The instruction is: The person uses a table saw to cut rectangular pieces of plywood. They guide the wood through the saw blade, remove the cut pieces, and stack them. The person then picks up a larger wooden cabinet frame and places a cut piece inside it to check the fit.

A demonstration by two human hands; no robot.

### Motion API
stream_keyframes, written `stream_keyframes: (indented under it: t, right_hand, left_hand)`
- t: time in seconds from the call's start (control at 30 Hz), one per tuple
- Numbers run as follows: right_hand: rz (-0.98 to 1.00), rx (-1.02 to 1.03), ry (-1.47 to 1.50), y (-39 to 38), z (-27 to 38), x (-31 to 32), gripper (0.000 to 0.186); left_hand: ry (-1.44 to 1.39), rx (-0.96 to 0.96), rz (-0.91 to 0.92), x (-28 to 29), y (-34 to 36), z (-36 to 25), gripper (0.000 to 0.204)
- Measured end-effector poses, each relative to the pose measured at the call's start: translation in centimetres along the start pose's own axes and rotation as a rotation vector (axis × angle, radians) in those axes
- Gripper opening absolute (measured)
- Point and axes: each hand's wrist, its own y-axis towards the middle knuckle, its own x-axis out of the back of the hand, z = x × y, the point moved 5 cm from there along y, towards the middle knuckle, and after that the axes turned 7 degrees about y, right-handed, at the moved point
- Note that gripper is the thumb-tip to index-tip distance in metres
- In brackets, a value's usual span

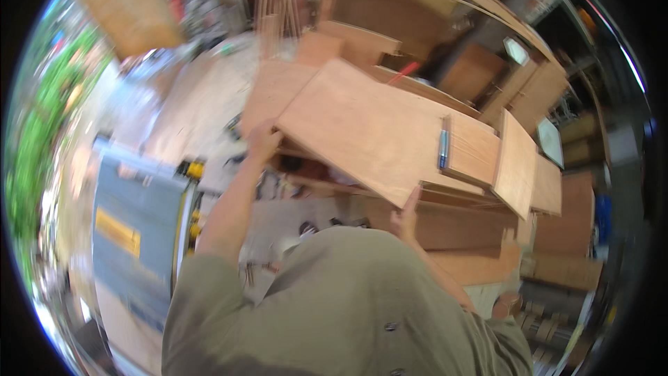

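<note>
A wide plywood panel (369, 122) lies tilted in front of me, over a wooden frame or bench. My left hand (264, 141) is closed on its left corner. At the near edge, my right hand (406, 217) grips another corner, one finger stretched along the side. On the panel's right part sit a smaller wooden board (472, 150), blue pens or markers (443, 149) along its left edge, and an upright plywood piece (515, 165). What lies under the panel is mostly in shadow. Motion blurs the picture somewhat.
At my left stands a grey-blue table saw or flat machine (132, 230) with a yellow label. A yellow-and-black tool (190, 168) rests at its corner. More boards (390, 10) lean behind the panel, near a red tool (403, 73). Shelving (557, 327) stands at the lower right.
</note>
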Motion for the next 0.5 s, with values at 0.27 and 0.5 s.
stream_keyframes:
  t: [0.27, 0.5]
  right_hand:
    - [0.094, -0.094, -0.053, 0.5, 1.4, 1.7, 0.098]
    - [0.084, -0.052, -0.132, 0.5, 0.3, 1.5, 0.095]
  left_hand:
    - [0.117, -0.231, -0.067, 2.2, -1.2, -4.5, 0.04]
    - [0.111, -0.136, -0.043, 2.3, -1.1, -4.7, 0.034]
